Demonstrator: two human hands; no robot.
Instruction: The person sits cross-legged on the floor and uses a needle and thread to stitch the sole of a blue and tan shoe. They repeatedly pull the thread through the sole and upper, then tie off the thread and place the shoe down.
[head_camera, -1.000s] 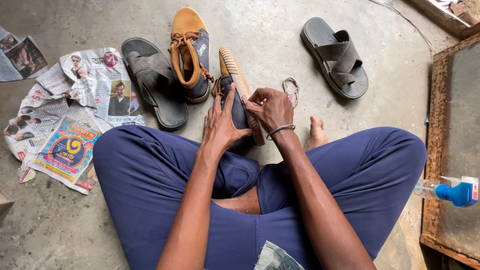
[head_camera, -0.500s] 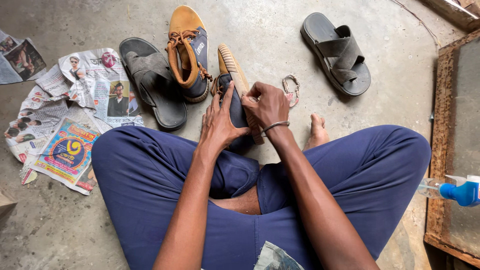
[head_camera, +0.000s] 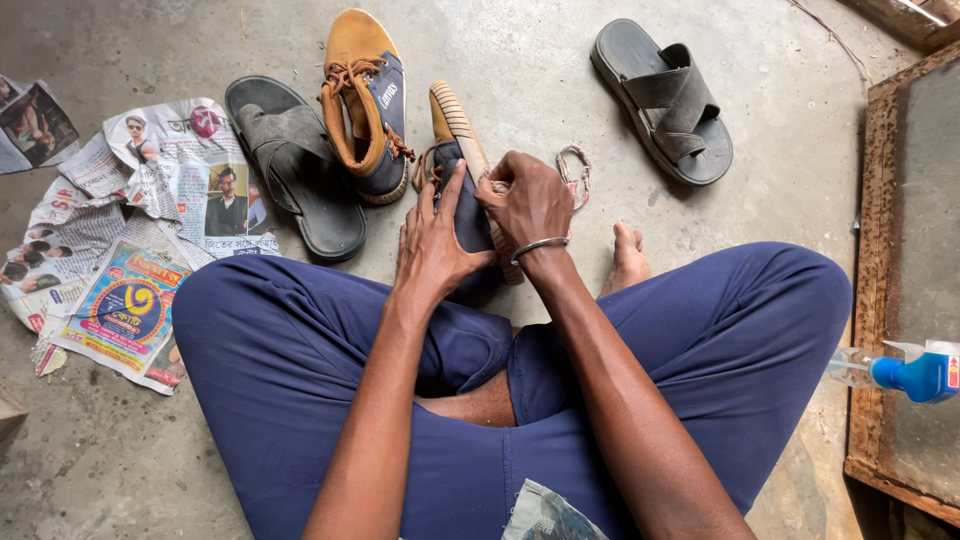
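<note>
Little is changed since earlier: shoe (head_camera: 462, 185) stays gripped by left hand (head_camera: 432, 245) and right hand (head_camera: 525, 200), just right of ankle boot (head_camera: 362, 105); light, stiff-soled, best held mid-body.

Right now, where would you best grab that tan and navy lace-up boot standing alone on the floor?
Take the tan and navy lace-up boot at its open ankle collar, from above: it stands upright on its sole, collar facing up, with a grey sandal close on one side.
</note>
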